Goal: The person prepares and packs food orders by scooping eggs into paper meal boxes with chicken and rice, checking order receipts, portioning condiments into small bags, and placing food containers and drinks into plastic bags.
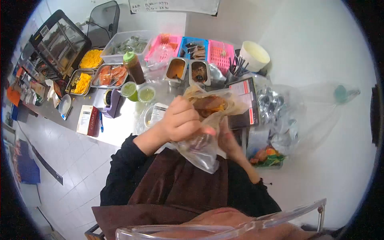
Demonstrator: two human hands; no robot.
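Note:
My left hand (185, 121) is closed, its fingers curled at the left side of a brown paper wrap (236, 105) with orange-brown food (211, 105) inside. A clear plastic bag (200, 154) hangs below the hand in front of my apron, and its top seems to meet the paper. My right hand (228, 141) is at the right side of the wrap, partly hidden behind the paper and plastic; its fingers are hard to make out. Just left of my left hand lies a round clear container (147, 116) with a printed label.
Behind the wrap stand two metal tubs of sauce (176, 71), a green-capped bottle (134, 68) and two green cups (129, 91). Pink and blue baskets (220, 52) line the back. Left are food trays (110, 76), a tape dispenser (111, 103) and a red-white box (87, 120).

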